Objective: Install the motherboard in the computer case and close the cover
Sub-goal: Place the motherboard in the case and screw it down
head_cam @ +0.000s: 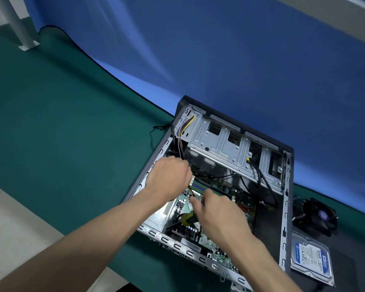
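The right hand (pixel 217 216) is reaching down into the open computer case (pixel 287 207), its fingers curling toward the motherboard (pixel 226 251) lying flat on the case floor; whether it is gripping the yellow-and-black tool (pixel 188 218) just beside it, I cannot tell. Farther in, the left hand (pixel 169 175) is curling over the board's far-left edge near a bundle of wires (pixel 182 133), its grip hidden. A hard drive (pixel 311 262) and a fan (pixel 318 216) are lying to the right of the case on the green table (pixel 61 133).
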